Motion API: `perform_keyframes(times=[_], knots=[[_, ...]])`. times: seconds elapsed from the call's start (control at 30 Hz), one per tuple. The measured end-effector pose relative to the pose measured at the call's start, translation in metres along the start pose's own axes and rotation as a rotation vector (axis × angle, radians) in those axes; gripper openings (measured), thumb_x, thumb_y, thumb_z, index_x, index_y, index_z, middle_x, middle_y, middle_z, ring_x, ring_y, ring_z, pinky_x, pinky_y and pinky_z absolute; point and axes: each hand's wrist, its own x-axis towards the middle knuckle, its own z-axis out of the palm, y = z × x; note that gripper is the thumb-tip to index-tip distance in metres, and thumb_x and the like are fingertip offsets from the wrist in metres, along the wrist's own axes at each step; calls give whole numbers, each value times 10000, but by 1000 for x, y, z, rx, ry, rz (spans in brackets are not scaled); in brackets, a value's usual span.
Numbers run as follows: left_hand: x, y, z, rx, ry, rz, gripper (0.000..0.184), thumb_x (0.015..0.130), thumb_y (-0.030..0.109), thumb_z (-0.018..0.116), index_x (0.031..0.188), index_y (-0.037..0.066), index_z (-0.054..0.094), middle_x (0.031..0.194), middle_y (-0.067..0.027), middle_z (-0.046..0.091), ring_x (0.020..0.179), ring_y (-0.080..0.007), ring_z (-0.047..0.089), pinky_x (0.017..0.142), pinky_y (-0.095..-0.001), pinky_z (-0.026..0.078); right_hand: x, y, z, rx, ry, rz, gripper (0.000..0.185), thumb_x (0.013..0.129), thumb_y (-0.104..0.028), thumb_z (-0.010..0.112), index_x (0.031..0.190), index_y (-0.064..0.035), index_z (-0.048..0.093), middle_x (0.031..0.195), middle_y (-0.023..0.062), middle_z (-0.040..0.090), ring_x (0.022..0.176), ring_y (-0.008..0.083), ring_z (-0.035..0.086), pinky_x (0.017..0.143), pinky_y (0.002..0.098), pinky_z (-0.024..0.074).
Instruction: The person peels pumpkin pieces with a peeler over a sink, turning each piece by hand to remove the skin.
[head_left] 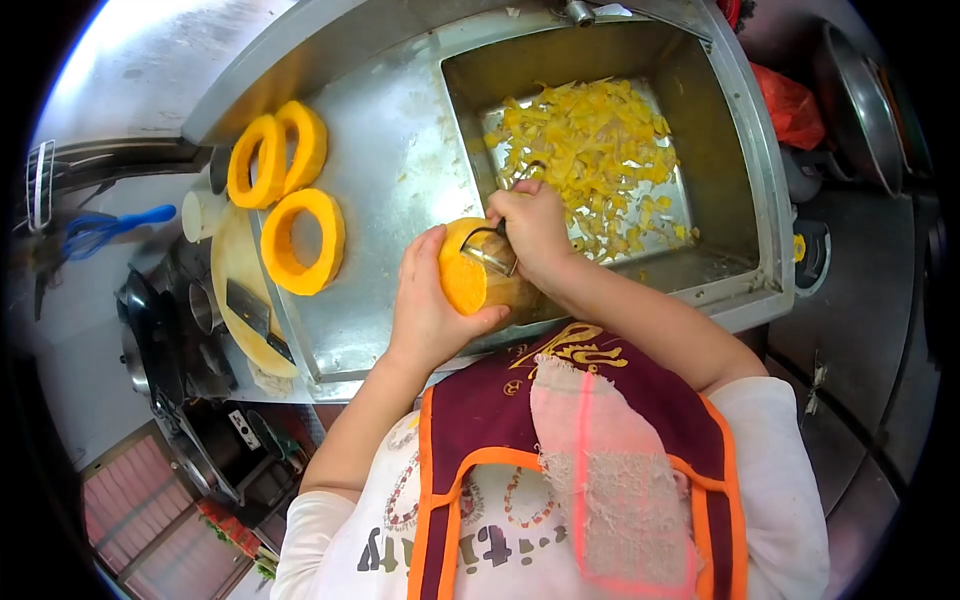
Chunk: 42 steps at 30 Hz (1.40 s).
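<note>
My left hand (420, 300) is wrapped round the side of a partly peeled pumpkin piece (462, 283), steadying it at the sink's near left edge. In my closed right hand (533, 228) is a peeler (484, 243), its curved metal head lying against the top of the pumpkin. Bright orange flesh shows on the left of the piece, while duller skin is visible on its right side. Beyond my right hand, a heap of yellow peelings (600, 150) lies on the floor of the metal sink basin (725, 180).
Three peeled pumpkin rings (332, 240) stand on the steel drainboard (390, 130) to the left. Further left, a cleaver (250, 308) rests on a round cutting board (232, 265). A blue whisk (110, 230) hangs nearby. A red plastic bag (787, 108) sits right of the sink.
</note>
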Motion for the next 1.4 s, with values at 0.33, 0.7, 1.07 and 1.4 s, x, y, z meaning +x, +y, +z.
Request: perform_keyframes(times=[0.33, 0.7, 1.07, 1.4], knots=[[-2, -3, 8, -23, 87, 9, 843, 479, 245, 808, 1179, 3, 406, 1133, -176, 466, 1053, -332, 464, 911, -374, 385, 0, -21, -18, 12, 50, 130, 157, 649, -95, 549, 727, 42, 546, 682, 106, 571, 580, 189, 526, 567, 294, 416], [1, -2, 10, -17, 130, 14, 820, 503, 237, 804, 1175, -13, 408, 1132, -181, 464, 1056, -332, 459, 912, -376, 381, 34, 17, -60, 266, 290, 398, 251, 716, -68, 547, 944, 31, 514, 831, 149, 604, 647, 217, 577, 606, 323, 466], [-1, 5, 14, -54, 149, -73, 849, 512, 236, 808, 1187, -30, 367, 1170, -216, 426, 1081, -361, 420, 941, -405, 349, 31, -1, -48, -132, 403, -14, 247, 705, -67, 576, 912, 54, 517, 788, 135, 581, 600, 225, 576, 607, 323, 459], [0, 6, 20, -7, 248, -52, 819, 533, 239, 792, 1189, -37, 388, 1124, -188, 457, 1064, -323, 446, 920, -373, 368, -3, -24, -11, 32, -24, -31, 416, 707, -95, 578, 1046, 99, 435, 769, 148, 579, 684, 192, 596, 628, 272, 458]])
